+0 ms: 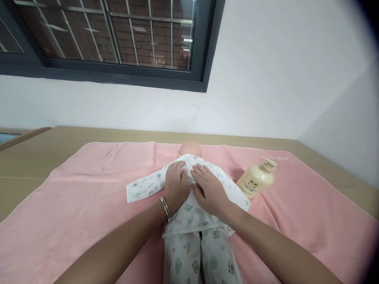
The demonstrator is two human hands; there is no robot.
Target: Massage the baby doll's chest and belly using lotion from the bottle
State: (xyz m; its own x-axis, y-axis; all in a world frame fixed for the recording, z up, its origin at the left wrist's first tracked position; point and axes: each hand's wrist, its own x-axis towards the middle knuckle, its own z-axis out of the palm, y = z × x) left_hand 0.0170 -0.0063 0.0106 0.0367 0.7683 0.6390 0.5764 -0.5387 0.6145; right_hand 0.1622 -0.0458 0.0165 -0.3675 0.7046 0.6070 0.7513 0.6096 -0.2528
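Note:
A baby doll lies on its back, its smooth bare head at the far end. It wears a white long-sleeved shirt and matching trousers, both printed with small green animals. My left hand, with a silver bangle at the wrist, rests on the chest, its fingers bent and closed on the shirt cloth near the collar. Flat on the other side of the chest lies my right hand, fingers stretched out. One sleeve reaches out to the left; the other slopes down to the right. No doll hands show.
A pale yellow pump bottle lies tilted beside the right sleeve. Under everything spreads a pink blanket on a wooden surface. A white wall and a dark-framed barred window stand behind.

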